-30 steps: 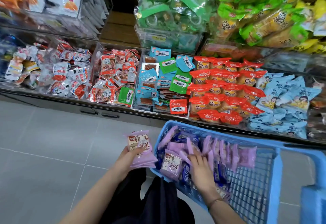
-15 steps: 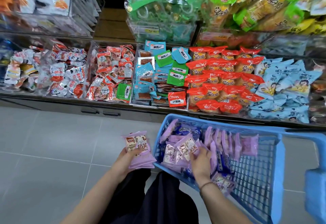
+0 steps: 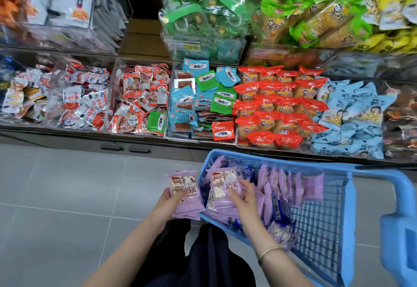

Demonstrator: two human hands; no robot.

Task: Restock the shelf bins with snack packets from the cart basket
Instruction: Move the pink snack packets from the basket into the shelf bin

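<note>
1. Grey floor tiles (image 3: 56, 185) run up to a low shelf of clear bins (image 3: 171, 97), side by side and heaped with snacks.
2. Among them, red-and-white packs (image 3: 140, 97) lie left of centre, blue and green sachets (image 3: 203, 101) in the middle, red-topped packs (image 3: 277, 106) to their right and pale blue bags (image 3: 352, 115) further right.
3. A second tier behind holds green bags (image 3: 203, 15) and yellow ones (image 3: 388, 11).
4. A blue basket (image 3: 293, 162) stands near the shelf at the right, just below the red-topped packs.
5. Purple packets (image 3: 284, 185) stand on edge in a row along its far side, with more lying loose at its near left.
6. The left hand (image 3: 168, 201) is over the floor just left of the basket. Its fingers are curled under a purple stack (image 3: 186, 196), with the thumb pressed across the front.
7. The right hand (image 3: 244, 198) is inside the basket's left end, fingers bent round an upright packet (image 3: 223, 187) with its printed face showing. More seem bunched behind it, but how many I cannot tell.
8. The stack and the packet are just beside each other, with the basket's left wall between them.
9. A thin bracelet (image 3: 268, 253) circles the right wrist.
</note>
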